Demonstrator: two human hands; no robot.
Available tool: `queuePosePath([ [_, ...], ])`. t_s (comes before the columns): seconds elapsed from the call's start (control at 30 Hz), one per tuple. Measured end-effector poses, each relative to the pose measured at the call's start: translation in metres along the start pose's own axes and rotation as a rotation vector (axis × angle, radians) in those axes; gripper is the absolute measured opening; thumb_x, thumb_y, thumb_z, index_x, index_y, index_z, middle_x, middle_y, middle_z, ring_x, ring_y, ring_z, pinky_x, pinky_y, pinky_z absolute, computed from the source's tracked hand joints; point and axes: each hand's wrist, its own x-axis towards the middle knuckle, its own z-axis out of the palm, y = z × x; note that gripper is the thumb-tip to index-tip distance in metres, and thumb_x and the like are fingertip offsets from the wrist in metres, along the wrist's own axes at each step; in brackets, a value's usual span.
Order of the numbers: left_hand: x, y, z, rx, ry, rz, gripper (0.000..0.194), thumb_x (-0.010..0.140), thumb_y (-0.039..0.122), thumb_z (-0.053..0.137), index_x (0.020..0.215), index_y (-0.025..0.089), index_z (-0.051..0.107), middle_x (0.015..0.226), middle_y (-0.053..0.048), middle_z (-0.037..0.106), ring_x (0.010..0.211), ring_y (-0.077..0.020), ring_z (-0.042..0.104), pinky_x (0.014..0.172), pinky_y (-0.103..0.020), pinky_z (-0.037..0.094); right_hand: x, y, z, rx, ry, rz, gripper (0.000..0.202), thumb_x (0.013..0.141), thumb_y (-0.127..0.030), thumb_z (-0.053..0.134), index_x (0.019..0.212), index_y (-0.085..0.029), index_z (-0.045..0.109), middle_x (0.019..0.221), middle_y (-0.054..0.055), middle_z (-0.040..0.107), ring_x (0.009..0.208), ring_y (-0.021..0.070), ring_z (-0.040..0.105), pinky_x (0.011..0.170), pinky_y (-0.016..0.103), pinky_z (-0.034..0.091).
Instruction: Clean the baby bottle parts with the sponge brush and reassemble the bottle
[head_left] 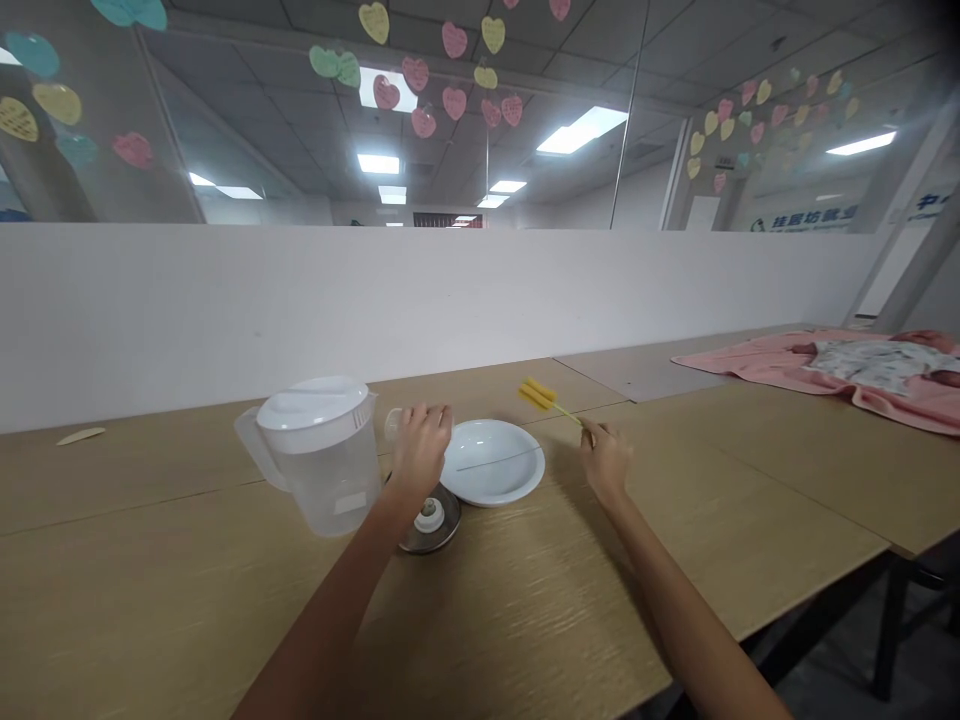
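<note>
The left hand (424,445) is curled, knuckles up, around a small clear plastic bottle (392,424); one rounded end pokes out on the hand's left, and the rest is hidden by the fingers. To the right of it, well apart, the right hand (606,460) pinches the end of a thin yellow handle belonging to a brush with a fluffy yellow head (538,393). That head points forward and to the left of the right hand, raised toward the far side of the counter (525,620).

Between the two hands, nearer the left one, sits a shallow, glossy white round bowl (491,463) (a thin dark line runs across its inside). Just below the left hand, beside the bowl's near edge, lies a round dark metal dish (444,532) bearing a white ring-shaped piece (429,515) with a small pale tip; the forearm covers part of the dish. Immediately left of the left hand stands an upright translucent plastic pitcher (322,490) with a white lid, its handle facing away from that hand.

Far to the right of the right hand, a pink cloth (750,358) is spread beneath a small figure in white patterned clothing (870,365).
</note>
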Motion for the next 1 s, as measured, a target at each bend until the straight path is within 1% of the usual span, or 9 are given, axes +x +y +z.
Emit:
queuePosePath([
  [0.07, 0.002, -0.004, -0.010, -0.222, 0.007, -0.137, 0.049, 0.072, 0.008, 0.058, 0.120, 0.012, 0.057, 0.121, -0.013, 0.062, 0.109, -0.0301, 0.053, 0.092, -0.042, 0.042, -0.002, 0.003, 0.004, -0.022, -0.265, 0.066, 0.037, 0.084, -0.018, 0.039, 0.105, -0.018, 0.069, 0.093, 0.012, 0.066, 0.076, 0.0207, 0.059, 0.065, 0.029, 0.038],
  [0.13, 0.003, -0.004, -0.022, -0.523, -0.003, -0.268, 0.054, 0.070, 0.020, 0.066, 0.123, 0.013, 0.055, 0.122, -0.011, 0.061, 0.111, -0.0279, 0.054, 0.093, -0.038, 0.044, -0.008, -0.001, 0.006, -0.053, -0.452, 0.087, 0.037, 0.082, -0.017, 0.040, 0.105, -0.017, 0.069, 0.100, 0.013, 0.065, 0.078, 0.0213, 0.062, 0.062, 0.028, 0.039],
  [0.23, 0.002, 0.005, -0.041, -0.936, -0.036, -0.362, 0.069, 0.071, 0.032, 0.066, 0.134, 0.016, 0.043, 0.121, -0.010, 0.061, 0.105, -0.0228, 0.059, 0.080, -0.030, 0.052, -0.016, -0.018, 0.006, -0.084, -0.596, 0.043, 0.034, 0.082, -0.018, 0.041, 0.103, -0.018, 0.068, 0.104, 0.012, 0.065, 0.086, 0.0224, 0.064, 0.066, 0.028, 0.042],
  [0.3, -0.003, 0.019, -0.051, -1.070, -0.072, -0.335, 0.071, 0.071, 0.031, 0.065, 0.136, 0.019, 0.039, 0.112, -0.007, 0.064, 0.094, -0.0197, 0.063, 0.073, -0.028, 0.053, -0.019, -0.030, 0.004, -0.081, -0.638, -0.007, 0.030, 0.084, -0.022, 0.043, 0.098, -0.019, 0.069, 0.101, 0.012, 0.067, 0.089, 0.0226, 0.064, 0.068, 0.028, 0.043],
  [0.4, -0.014, 0.047, -0.059, -1.075, -0.147, -0.173, 0.064, 0.068, 0.030, 0.066, 0.128, 0.021, 0.047, 0.102, -0.003, 0.066, 0.089, -0.0193, 0.063, 0.079, -0.030, 0.051, -0.020, -0.040, -0.001, -0.062, -0.706, -0.014, 0.027, 0.084, -0.030, 0.046, 0.093, -0.018, 0.069, 0.096, 0.013, 0.069, 0.087, 0.0239, 0.065, 0.067, 0.028, 0.044],
  [0.57, -0.033, 0.078, -0.053, -0.966, -0.299, 0.116, 0.066, 0.064, 0.030, 0.068, 0.127, 0.023, 0.049, 0.115, -0.007, 0.061, 0.106, -0.0253, 0.056, 0.091, -0.035, 0.045, -0.019, -0.037, -0.004, -0.116, -0.786, 0.052, 0.028, 0.079, -0.033, 0.051, 0.087, -0.013, 0.069, 0.091, 0.018, 0.070, 0.083, 0.0289, 0.067, 0.065, 0.033, 0.044],
  [0.63, -0.037, 0.080, -0.050, -0.906, -0.373, 0.178, 0.067, 0.064, 0.028, 0.068, 0.128, 0.024, 0.048, 0.116, -0.008, 0.060, 0.107, -0.0263, 0.055, 0.091, -0.037, 0.044, -0.018, -0.035, -0.004, -0.119, -0.802, 0.047, 0.028, 0.078, -0.032, 0.051, 0.088, -0.013, 0.068, 0.092, 0.018, 0.070, 0.084, 0.0294, 0.066, 0.064, 0.032, 0.044],
  [0.8, -0.036, 0.076, -0.048, -0.720, -0.507, 0.208, 0.075, 0.063, 0.025, 0.067, 0.134, 0.021, 0.042, 0.113, -0.010, 0.061, 0.106, -0.0283, 0.056, 0.085, -0.036, 0.046, -0.017, -0.036, -0.004, -0.097, -0.820, 0.017, 0.030, 0.078, -0.031, 0.049, 0.088, -0.011, 0.068, 0.091, 0.018, 0.070, 0.084, 0.0278, 0.066, 0.063, 0.029, 0.043],
  [1.0, -0.034, 0.073, -0.041, -0.663, -0.549, 0.209, 0.064, 0.068, 0.028, 0.063, 0.130, 0.022, 0.047, 0.114, -0.009, 0.062, 0.104, -0.0270, 0.057, 0.082, -0.034, 0.047, -0.018, -0.035, -0.002, -0.107, -0.794, 0.011, 0.027, 0.078, -0.033, 0.050, 0.083, -0.014, 0.069, 0.092, 0.016, 0.070, 0.083, 0.0278, 0.066, 0.063, 0.030, 0.042],
])
